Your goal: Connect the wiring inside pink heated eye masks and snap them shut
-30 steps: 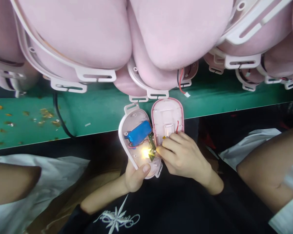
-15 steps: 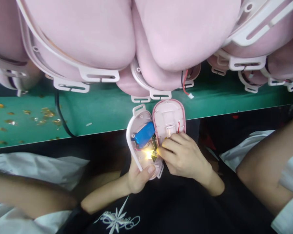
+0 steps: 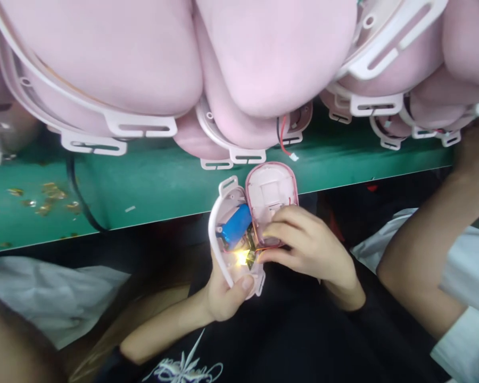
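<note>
Two hands: left hand (image 3: 226,299) clasping the curved pale-pink plastic shell (image 3: 232,267), right hand (image 3: 314,240) newly parted, seemingly empty, fine work probably paused.

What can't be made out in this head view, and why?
Head view:
Left hand: most fingers behind the white-rimmed pink plastic half-shell.
Pale pink oval cover: lower part partly covered by right hand.
Dark flat circuit board: details too small beside glaring yellow light.
Central rounded pink case: cut off by the top edge.
</note>
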`<move>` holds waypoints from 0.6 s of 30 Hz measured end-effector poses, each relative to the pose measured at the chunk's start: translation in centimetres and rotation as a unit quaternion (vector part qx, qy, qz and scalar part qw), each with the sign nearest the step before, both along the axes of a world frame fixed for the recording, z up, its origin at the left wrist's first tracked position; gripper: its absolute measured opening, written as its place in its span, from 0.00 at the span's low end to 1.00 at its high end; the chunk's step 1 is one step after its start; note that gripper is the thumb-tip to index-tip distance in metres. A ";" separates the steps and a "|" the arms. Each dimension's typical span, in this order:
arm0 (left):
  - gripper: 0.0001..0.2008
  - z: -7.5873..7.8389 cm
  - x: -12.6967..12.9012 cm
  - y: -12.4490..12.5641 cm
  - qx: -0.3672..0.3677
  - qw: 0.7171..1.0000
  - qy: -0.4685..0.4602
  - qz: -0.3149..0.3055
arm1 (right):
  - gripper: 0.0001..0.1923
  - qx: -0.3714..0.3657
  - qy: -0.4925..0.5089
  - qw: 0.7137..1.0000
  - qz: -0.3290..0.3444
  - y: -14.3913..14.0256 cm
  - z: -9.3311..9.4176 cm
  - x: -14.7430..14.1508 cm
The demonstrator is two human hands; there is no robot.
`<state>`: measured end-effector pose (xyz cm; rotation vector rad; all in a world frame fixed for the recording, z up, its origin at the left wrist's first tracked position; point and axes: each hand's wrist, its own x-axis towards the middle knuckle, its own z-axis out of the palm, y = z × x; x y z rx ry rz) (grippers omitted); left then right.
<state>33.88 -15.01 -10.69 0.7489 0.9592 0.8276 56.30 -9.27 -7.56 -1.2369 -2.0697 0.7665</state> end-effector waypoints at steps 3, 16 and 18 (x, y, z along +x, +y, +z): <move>0.25 -0.7 -0.4 -0.6 0.023 0.999 0.024 0.025 | 0.08 0.071 0.000 0.982 -0.173 0.2 -0.4 0.9; 0.25 -0.2 0.3 -0.2 -0.002 0.998 0.022 0.056 | 0.19 0.075 0.130 0.986 -0.072 -3.2 -0.7 0.5; 0.25 -0.1 0.3 0.0 -0.003 0.999 0.014 0.051 | 0.13 0.069 0.089 0.993 -0.025 -3.5 -0.1 0.4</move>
